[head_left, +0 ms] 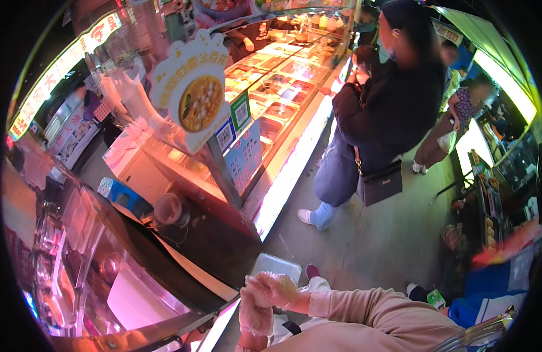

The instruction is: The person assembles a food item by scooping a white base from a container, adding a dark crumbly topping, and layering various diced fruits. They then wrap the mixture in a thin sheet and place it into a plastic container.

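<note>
My two hands meet near the bottom centre, both in thin clear plastic gloves. My right hand (pixel 275 291) comes in from the right in a beige sleeve, its fingers curled and pressed against the left. Just beyond its knuckles shows a clear plastic food container (pixel 277 267), which appears to be in its grip; the hold itself is partly hidden. My left hand (pixel 255 312) is closed below and to the left, touching the right. What its fingers hold, if anything, cannot be made out.
A lit food stall counter (pixel 282 108) with several trays runs along the far middle, with a round-topped sign (pixel 192 88) at its corner. A person in black (pixel 388 100) stands beside it. At left lie a glass case (pixel 65 264) and a blue stool (pixel 125 195).
</note>
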A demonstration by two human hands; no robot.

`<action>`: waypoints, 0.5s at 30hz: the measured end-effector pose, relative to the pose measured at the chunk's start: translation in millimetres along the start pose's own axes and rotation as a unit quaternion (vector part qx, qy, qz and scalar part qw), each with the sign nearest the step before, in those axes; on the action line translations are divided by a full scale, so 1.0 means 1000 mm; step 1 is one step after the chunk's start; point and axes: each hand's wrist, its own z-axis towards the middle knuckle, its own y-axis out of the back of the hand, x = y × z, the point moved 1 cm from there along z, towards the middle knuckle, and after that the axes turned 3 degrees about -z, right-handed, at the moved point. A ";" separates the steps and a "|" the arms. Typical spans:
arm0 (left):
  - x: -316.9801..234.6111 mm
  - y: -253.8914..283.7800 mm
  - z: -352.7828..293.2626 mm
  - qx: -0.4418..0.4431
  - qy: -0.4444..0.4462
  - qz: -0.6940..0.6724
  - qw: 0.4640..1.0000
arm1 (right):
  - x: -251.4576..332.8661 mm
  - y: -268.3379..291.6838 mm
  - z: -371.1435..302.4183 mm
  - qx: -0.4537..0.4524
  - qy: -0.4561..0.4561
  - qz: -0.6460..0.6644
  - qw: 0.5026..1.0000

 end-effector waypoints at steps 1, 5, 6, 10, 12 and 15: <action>-0.007 0.000 -0.005 0.007 0.011 -0.004 1.000 | 0.005 -0.003 -0.006 -0.023 0.005 0.008 1.000; -0.028 0.005 -0.006 0.154 0.081 -0.034 0.984 | -0.002 -0.030 -0.041 -0.093 0.031 -0.061 0.993; -0.030 -0.003 -0.010 0.159 0.102 -0.033 0.981 | -0.039 -0.045 -0.050 -0.060 -0.029 0.008 0.998; -0.068 -0.027 -0.042 0.130 0.128 -0.129 0.975 | 0.037 -0.002 -0.022 0.010 -0.292 0.557 0.778; -0.084 -0.042 -0.065 0.171 0.126 -0.115 0.970 | 0.078 0.034 -0.025 0.049 -0.253 0.459 0.850; -0.077 -0.023 -0.090 0.104 0.053 -0.026 0.993 | 0.094 0.057 -0.045 -0.110 -0.035 0.165 0.979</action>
